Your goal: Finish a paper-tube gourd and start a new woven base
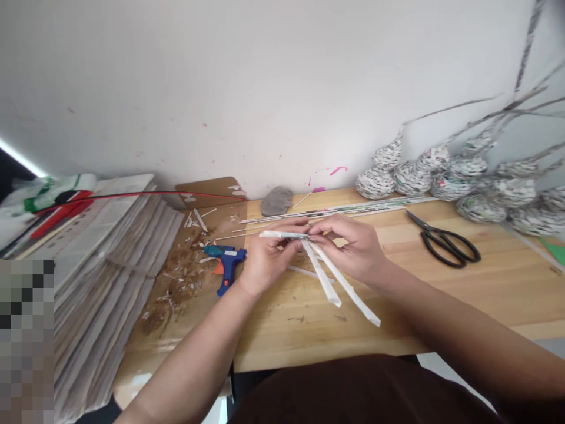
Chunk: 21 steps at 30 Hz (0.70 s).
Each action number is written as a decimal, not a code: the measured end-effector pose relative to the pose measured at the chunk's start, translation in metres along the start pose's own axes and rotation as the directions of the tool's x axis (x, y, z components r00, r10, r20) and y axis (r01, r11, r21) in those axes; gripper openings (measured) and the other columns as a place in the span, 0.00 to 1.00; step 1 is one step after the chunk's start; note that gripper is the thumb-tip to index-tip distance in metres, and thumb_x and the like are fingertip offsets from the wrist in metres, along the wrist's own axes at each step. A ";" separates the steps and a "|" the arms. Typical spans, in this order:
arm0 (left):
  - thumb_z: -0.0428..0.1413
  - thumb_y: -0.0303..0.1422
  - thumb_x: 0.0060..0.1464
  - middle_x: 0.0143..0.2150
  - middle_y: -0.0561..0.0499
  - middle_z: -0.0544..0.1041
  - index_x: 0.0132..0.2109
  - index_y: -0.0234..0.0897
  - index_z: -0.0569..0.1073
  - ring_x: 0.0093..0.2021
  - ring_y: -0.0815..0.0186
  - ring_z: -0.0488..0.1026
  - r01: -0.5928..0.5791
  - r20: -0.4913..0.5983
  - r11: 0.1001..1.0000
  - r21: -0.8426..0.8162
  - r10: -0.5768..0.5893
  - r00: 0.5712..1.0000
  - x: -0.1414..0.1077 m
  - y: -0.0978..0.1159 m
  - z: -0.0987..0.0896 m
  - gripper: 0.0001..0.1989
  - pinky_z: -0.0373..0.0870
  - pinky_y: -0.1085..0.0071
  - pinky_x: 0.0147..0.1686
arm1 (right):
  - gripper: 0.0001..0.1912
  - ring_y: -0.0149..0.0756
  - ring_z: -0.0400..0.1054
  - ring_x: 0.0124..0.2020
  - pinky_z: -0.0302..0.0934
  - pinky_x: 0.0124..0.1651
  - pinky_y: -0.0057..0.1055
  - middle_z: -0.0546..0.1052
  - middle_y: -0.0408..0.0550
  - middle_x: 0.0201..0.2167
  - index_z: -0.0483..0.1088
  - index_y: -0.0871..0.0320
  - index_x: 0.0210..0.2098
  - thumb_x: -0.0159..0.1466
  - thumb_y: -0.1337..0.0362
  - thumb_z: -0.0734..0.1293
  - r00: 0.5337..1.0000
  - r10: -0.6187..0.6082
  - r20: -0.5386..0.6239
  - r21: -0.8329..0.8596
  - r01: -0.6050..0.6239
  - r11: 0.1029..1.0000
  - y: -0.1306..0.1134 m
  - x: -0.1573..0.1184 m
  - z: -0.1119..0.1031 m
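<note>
For a steady go at this, I'd judge the forearms want to rest lightly by the table (397, 306) edge, wrists loose, & both hands close tog. My L hand (265, 259) is just right of the glue gun (227, 262); my R hand (355, 244) is further right of it. L fingers are curled in, thumb & forefinger pinching the paper strips (324, 277) where they meet; R fingertips pinch the same spot from the other side, approx. tip to tip. Best to let L do the clamping & R do the fine work, w/ small moves & light pressure, as thin paper could crease or slip if squeezed too hard or tugged. Loose ends should hang free, i.e. not snag on the gun. As for looks, the strips are right of the gun, held up over the table: long, narrow, mostly white, w/ faint grey marks on some. Two hang down & away to the right of the gun, spread in a narrow V, the outer one reaching furthest; their ends look flattened & a bit wider. A shorter bit lies across my L fingers, pointing back twd. the gun's side. Smallest is the join, dark & greyish betw. my fingertips; can't tell exactly how it's folded, as the fingers hide most of it.
</note>
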State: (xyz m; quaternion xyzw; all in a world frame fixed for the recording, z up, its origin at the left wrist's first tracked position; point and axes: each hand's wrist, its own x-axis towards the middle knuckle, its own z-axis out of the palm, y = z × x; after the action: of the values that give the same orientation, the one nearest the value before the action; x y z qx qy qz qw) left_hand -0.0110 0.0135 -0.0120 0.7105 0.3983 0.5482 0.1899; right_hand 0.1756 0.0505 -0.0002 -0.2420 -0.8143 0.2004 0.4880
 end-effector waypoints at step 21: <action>0.59 0.27 0.55 0.46 0.44 0.82 0.43 0.39 0.81 0.47 0.61 0.79 -0.019 -0.008 0.999 -0.037 0.018 1.000 0.000 0.011 0.003 0.08 0.76 0.62 0.50 | 0.05 0.38 0.73 0.32 0.68 0.36 0.36 0.79 0.46 0.30 0.74 0.53 0.33 0.61 0.70 0.69 0.998 -0.065 -0.001 -0.016 0.065 0.998 -0.008 0.003 -0.005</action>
State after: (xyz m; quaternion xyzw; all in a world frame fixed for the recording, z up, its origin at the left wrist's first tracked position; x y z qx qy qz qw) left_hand -0.0042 0.0073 -0.0050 0.7084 0.3822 0.5599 0.1963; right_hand 0.1774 0.0468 0.0086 -0.2195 -0.8229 0.1775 0.4932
